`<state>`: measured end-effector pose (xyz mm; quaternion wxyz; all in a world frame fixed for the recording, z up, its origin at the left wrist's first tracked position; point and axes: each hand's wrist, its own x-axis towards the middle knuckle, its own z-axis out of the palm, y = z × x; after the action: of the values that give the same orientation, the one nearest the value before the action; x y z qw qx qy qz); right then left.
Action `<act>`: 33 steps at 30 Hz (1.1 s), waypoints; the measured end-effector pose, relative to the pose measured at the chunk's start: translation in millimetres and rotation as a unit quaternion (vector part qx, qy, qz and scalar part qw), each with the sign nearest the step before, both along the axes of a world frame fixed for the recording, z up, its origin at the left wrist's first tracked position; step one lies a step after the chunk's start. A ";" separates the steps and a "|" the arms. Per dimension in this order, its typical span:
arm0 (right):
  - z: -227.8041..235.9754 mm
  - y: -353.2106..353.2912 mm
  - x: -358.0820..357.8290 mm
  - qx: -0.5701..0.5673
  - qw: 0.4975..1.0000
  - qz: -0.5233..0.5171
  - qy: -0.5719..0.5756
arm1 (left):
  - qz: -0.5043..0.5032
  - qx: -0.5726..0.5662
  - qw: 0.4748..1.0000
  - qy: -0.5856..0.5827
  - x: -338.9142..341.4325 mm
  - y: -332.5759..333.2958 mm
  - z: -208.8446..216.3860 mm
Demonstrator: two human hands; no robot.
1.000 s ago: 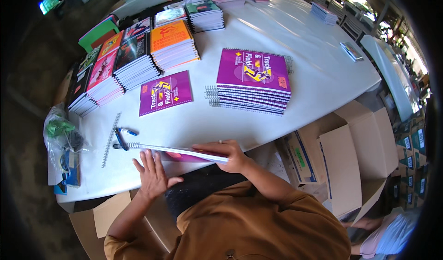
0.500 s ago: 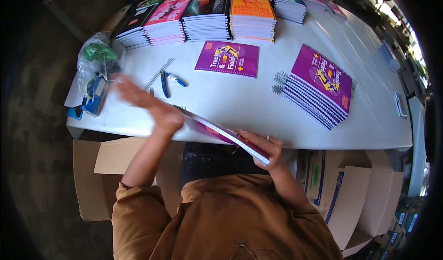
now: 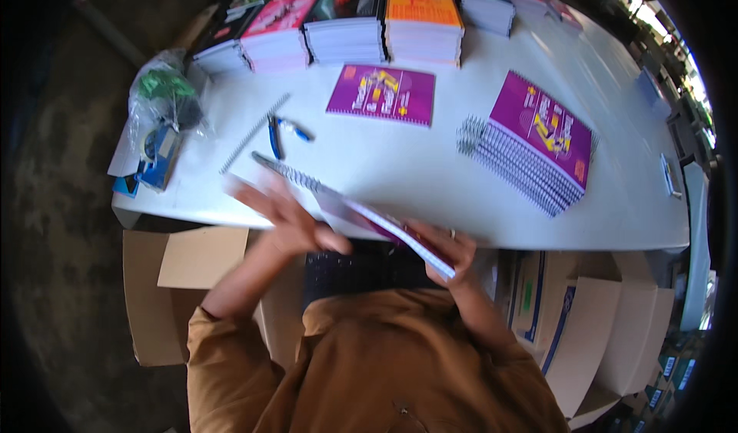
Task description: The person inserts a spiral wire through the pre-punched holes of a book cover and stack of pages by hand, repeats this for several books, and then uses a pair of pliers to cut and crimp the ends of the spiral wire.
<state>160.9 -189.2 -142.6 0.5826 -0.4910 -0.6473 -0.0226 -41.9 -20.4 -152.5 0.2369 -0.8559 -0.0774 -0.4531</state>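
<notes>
Near the table's front edge, my right hand (image 3: 452,248) grips the lower right end of a thin purple notebook (image 3: 370,219), held tilted with its punched edge up. From the notebook's upper left end sticks out a wire-like spiral coil (image 3: 283,169). My left hand (image 3: 286,216) is just beside that end, fingers stretched out and blurred by motion, holding nothing. Whether it brushes the coil I cannot tell. A loose spiral coil (image 3: 254,135) lies on the table beyond it, beside blue-handled pliers (image 3: 275,136) and a second blue and white tool (image 3: 295,130).
One purple notebook (image 3: 382,95) lies flat mid-table. To its right stands a stack of purple notebooks (image 3: 538,145) with coils jutting out. Several stacks of colored books (image 3: 423,29) line the back. A tape dispenser (image 3: 159,156) and plastic bag (image 3: 163,95) sit left. Open cardboard boxes (image 3: 201,258) flank me below.
My left hand has swung right and toward me, from past the coil's end to beside the notebook. The right hand keeps its grip, and the notebook has barely shifted.
</notes>
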 end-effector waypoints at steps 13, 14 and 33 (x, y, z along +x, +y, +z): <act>9.4 3.3 -9.1 0.022 0.998 0.039 -0.042 | -0.060 -0.155 0.984 -0.069 -0.1 26.4 -5.4; 5.1 3.5 -5.6 0.016 0.999 0.020 -0.024 | -0.036 -0.191 0.980 -0.029 12.5 5.6 -13.2; 7.7 10.8 -2.2 0.022 0.999 0.027 -0.033 | -0.016 -0.224 0.974 -0.036 28.0 -8.9 1.4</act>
<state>158.7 -178.4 -134.9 0.5719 -0.4592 -0.6787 -0.0371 -13.9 -29.3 -151.1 0.0286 -0.8716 -0.1716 -0.4582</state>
